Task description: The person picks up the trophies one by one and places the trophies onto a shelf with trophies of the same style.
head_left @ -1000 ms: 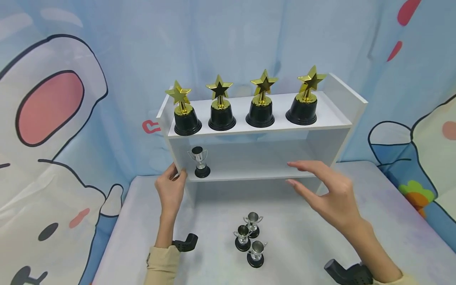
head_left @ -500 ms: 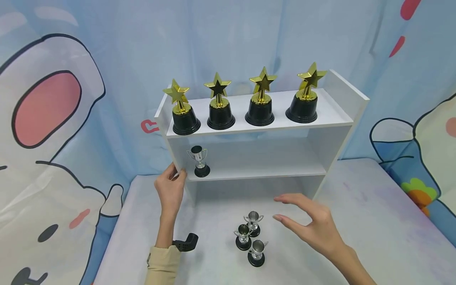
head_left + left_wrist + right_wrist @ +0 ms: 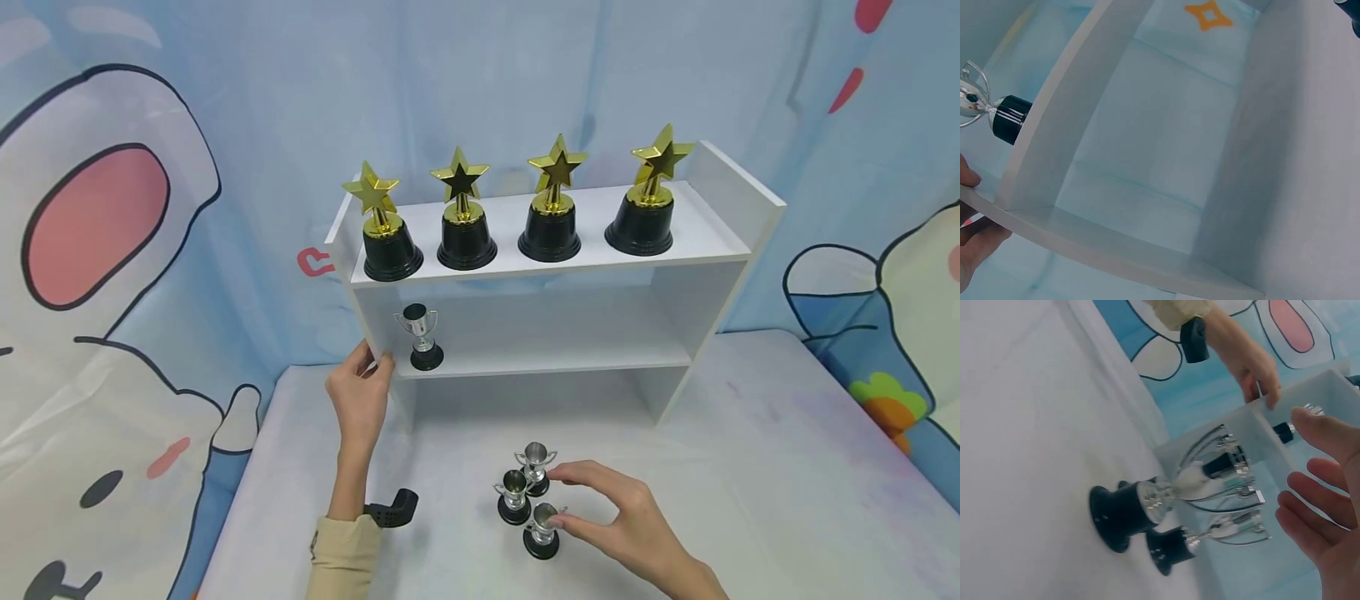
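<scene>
Silver cups just beside the empty right hand, fingers parted; white shelf pinched in left hand.

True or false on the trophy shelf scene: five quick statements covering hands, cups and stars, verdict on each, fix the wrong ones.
1. Four gold star trophies stand on the top board. True.
2. The left hand is holding a silver cup. False: it grips the shelf's side panel.
3. One silver cup stands on the lower board. True.
4. The three table cups lie on their sides. False: all three stand upright.
5. The right hand is beside the table cups, thumb and fingers apart. True.
</scene>
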Demonstrator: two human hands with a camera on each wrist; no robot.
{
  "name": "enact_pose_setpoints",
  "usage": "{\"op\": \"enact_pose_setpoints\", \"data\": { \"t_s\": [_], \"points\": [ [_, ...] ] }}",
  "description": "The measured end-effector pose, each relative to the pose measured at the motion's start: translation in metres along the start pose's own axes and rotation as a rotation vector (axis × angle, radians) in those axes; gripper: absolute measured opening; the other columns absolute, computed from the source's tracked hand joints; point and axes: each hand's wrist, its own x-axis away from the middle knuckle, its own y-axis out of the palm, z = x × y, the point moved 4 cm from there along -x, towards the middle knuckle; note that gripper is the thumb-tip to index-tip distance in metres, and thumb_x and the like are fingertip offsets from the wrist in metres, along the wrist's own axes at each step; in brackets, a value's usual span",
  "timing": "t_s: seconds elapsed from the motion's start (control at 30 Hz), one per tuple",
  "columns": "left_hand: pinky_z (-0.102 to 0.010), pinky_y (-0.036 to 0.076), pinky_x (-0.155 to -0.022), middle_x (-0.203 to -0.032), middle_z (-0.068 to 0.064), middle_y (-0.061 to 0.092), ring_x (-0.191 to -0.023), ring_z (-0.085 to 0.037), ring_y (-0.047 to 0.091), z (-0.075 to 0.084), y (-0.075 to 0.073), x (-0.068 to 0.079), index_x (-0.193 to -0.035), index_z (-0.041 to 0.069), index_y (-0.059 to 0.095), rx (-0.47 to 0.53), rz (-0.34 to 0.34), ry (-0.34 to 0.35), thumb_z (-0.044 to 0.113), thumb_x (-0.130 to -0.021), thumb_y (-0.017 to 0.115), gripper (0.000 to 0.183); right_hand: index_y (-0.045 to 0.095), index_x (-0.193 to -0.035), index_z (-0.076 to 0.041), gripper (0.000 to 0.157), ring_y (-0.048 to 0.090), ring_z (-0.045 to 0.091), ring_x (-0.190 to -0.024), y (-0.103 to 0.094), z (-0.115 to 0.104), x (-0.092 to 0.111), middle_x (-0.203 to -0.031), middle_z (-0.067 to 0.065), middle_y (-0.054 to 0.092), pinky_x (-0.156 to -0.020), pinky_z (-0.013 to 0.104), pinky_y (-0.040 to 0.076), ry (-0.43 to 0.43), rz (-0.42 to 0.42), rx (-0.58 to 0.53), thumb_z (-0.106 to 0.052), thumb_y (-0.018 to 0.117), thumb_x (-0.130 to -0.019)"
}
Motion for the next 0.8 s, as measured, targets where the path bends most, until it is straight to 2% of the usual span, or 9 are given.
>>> {"op": "enact_pose_setpoints", "data": {
  "t_s": [0.13, 0.43, 0.57, 0.7, 0.8],
  "points": [
    [-0.042, 0.062, -0.09, -0.118, -0.029, 0.071, -0.111, -0.039, 0.072, 0.004, 0.0, 0.0, -0.125, -0.009, 0.069, -0.012, 0.001, -0.006, -0.01, -0.091, 0.065, 0.035, 0.072, -0.123, -0.014, 0.053, 0.07, 0.009, -0.108, 0.01, 0.005, 0.009, -0.115, 0.0, 0.075, -0.1, 0.011, 0.051, 0.076, -0.035, -0.027, -0.014, 0.093, -0.074],
    [-0.037, 0.063, -0.089, -0.12, -0.022, 0.073, -0.111, -0.031, 0.073, -0.005, -0.002, 0.0, -0.126, 0.0, 0.072, 0.005, -0.005, 0.02, -0.003, -0.091, 0.07, 0.036, 0.071, -0.122, -0.009, 0.05, 0.073, 0.015, -0.1, 0.025, 0.015, 0.021, -0.113, 0.005, 0.075, -0.096, 0.014, 0.056, 0.114, -0.06, -0.075, -0.016, 0.091, -0.077],
    [-0.039, 0.064, -0.089, -0.119, -0.023, 0.073, -0.11, -0.033, 0.073, -0.005, -0.002, 0.0, -0.125, -0.001, 0.072, 0.001, -0.001, 0.027, -0.004, -0.091, 0.07, 0.035, 0.071, -0.12, -0.008, 0.046, 0.073, 0.011, -0.102, 0.028, 0.018, 0.024, -0.114, 0.0, 0.075, -0.095, 0.015, 0.058, 0.147, -0.072, -0.103, -0.015, 0.09, -0.079],
    [-0.043, 0.063, -0.089, -0.117, -0.026, 0.072, -0.109, -0.036, 0.073, 0.001, -0.001, 0.0, -0.124, -0.006, 0.071, -0.016, 0.009, 0.02, -0.008, -0.09, 0.068, 0.034, 0.071, -0.119, -0.009, 0.043, 0.072, 0.007, -0.102, 0.031, 0.019, 0.026, -0.113, 0.0, 0.075, -0.091, 0.018, 0.06, 0.158, -0.07, -0.13, -0.013, 0.089, -0.08],
    [-0.046, 0.062, -0.089, -0.116, -0.029, 0.072, -0.109, -0.039, 0.073, 0.016, -0.002, 0.003, -0.123, -0.01, 0.07, -0.016, 0.007, 0.02, -0.011, -0.09, 0.066, 0.034, 0.072, -0.119, -0.01, 0.042, 0.072, 0.007, -0.098, 0.031, 0.019, 0.027, -0.111, 0.004, 0.075, -0.088, 0.018, 0.061, 0.145, -0.057, -0.144, -0.011, 0.088, -0.08]
  ]
}}
